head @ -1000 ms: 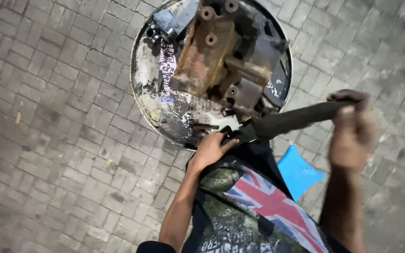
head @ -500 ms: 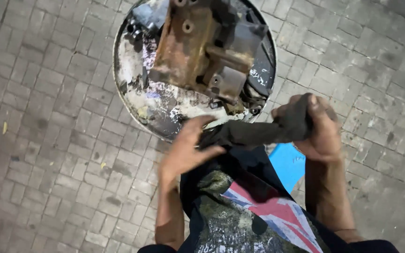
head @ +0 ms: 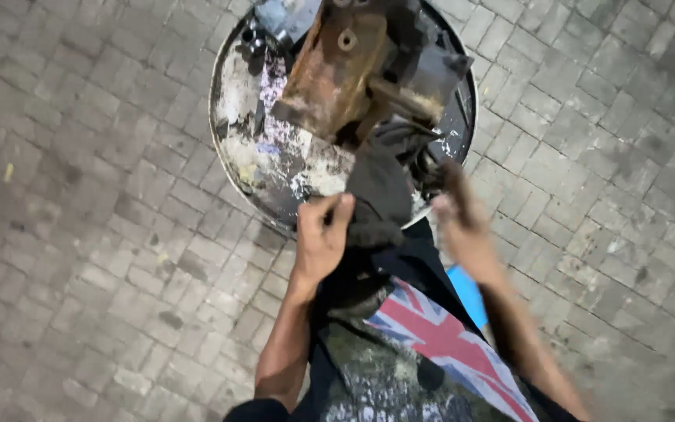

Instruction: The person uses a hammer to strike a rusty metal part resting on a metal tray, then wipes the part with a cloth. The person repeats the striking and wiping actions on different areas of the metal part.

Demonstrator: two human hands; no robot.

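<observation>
Dark rag (head: 379,199) | pinched in left hand (head: 320,238) | right hand (head: 462,223) beside

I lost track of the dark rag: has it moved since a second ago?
Yes. The dark rag, then stretched out toward the right hand, now hangs bunched from the left hand, nearer the rusty metal part.
</observation>
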